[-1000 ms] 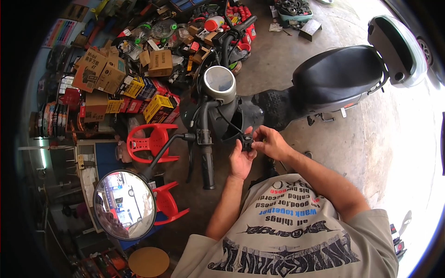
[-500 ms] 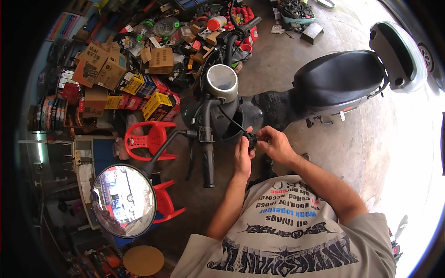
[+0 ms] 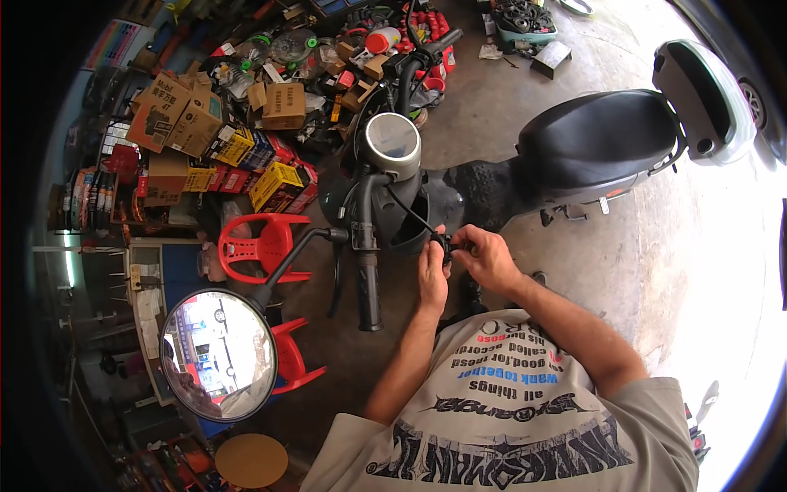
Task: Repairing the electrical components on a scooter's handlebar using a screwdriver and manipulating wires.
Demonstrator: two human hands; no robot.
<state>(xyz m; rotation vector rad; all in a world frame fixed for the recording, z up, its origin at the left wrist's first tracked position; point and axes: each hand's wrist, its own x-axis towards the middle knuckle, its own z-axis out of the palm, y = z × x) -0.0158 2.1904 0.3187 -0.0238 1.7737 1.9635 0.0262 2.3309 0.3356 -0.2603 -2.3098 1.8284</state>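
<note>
Strain on the black cable [image 3: 414, 215] is the main risk: if I pull the small black unit [image 3: 446, 244] too far right, a connection may loosen. A slipped pinch could drop it onto the floor [image 3: 574, 254]. My left hand [image 3: 433, 275] grasps the unit, right of the near handlebar grip [image 3: 370, 293]. My right hand [image 3: 490, 258] bends its fingers at the unit's right edge — whether they clench anything, I cannot tell. The unit looks dark and compact — fingers hide its detail.
</note>
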